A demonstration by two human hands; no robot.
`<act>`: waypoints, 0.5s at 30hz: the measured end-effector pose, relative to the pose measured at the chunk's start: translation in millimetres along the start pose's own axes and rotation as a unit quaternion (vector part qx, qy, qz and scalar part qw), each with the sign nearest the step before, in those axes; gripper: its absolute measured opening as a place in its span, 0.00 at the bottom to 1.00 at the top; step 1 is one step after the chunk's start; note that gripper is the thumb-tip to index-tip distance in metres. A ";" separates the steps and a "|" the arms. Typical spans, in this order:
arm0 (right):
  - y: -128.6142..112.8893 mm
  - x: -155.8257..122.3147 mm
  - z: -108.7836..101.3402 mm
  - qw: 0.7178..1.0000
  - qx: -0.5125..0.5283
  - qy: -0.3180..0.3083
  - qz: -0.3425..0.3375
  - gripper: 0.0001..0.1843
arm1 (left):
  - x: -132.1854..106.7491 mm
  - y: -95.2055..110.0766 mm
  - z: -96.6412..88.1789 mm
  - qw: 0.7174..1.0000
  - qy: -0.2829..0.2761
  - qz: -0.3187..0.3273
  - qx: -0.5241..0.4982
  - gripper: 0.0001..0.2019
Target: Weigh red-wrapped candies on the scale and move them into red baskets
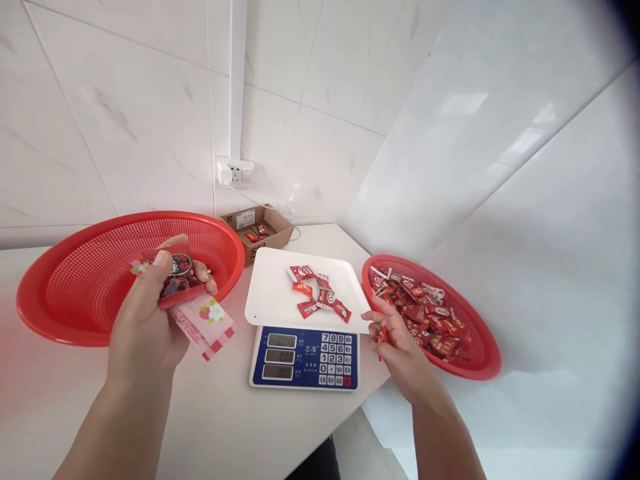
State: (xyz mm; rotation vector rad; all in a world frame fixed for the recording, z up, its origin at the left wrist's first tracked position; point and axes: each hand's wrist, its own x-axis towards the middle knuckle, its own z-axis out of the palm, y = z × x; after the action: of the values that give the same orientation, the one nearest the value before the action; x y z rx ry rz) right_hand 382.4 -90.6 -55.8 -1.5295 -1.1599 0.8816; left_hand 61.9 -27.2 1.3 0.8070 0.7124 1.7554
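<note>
Packets (pixel 325 299), six, dot one tray (pixel 271 287); left hand (pixel 146 300) grips more, right hand (pixel 398 341) pinches some.

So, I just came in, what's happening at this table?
A person's left hand has a dark red packet and a pink packet in its grip. The right hand holds a small red packet by the tray of a scale, where several wrapped pieces lie. Many more fill the right-hand basket; a cardboard box behind holds a few.
</note>
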 end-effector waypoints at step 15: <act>-3.0 3.8 6.3 0.997 0.039 0.074 0.004 0.36 | -0.6 0.1 2.5 1.000 -0.012 -0.001 0.001 0.11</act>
State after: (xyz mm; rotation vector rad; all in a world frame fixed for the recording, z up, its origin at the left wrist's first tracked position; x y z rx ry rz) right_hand 376.9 -85.0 -54.4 -1.5100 -1.0023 0.7968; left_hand 64.0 -27.5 2.7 0.8268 0.6987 1.7414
